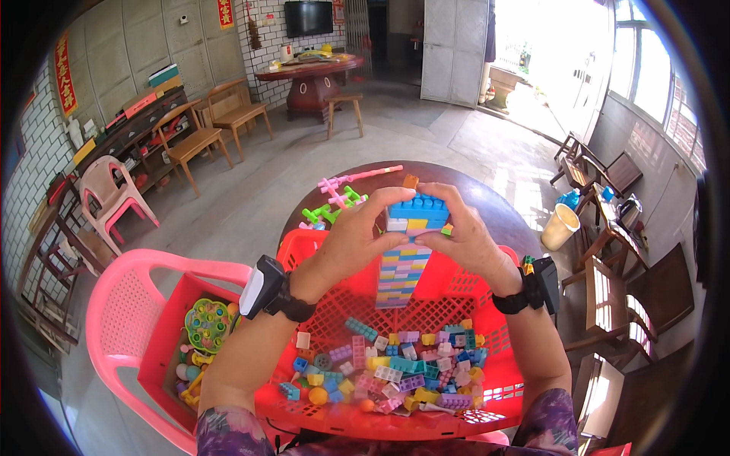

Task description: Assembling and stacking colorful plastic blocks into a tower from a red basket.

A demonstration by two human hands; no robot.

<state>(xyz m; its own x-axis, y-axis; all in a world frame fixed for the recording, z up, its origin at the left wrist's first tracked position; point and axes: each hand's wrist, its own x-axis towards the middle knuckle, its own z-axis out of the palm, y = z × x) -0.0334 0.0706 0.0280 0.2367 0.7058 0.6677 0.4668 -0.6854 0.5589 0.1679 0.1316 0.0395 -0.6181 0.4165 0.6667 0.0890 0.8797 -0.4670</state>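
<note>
A tall tower of toy building blocks stands upright before me, stacked in pastel rows of yellow, white, pink and blue. Large blue blocks cap it. My left hand grips the tower's upper left side, thumb toward me. On the opposite side, my right hand is closed round the same top layers, its thumb near the left one. An orange block shows just behind the top. Below my wrists, many loose coloured blocks lie in a red plastic basket. The tower's foot is at the basket's far part.
Behind the basket is a dark round table with pink and green connector toys on it. At my left, a pink plastic chair bears a red box of toys. Wooden chairs and a cream bucket stand to the right.
</note>
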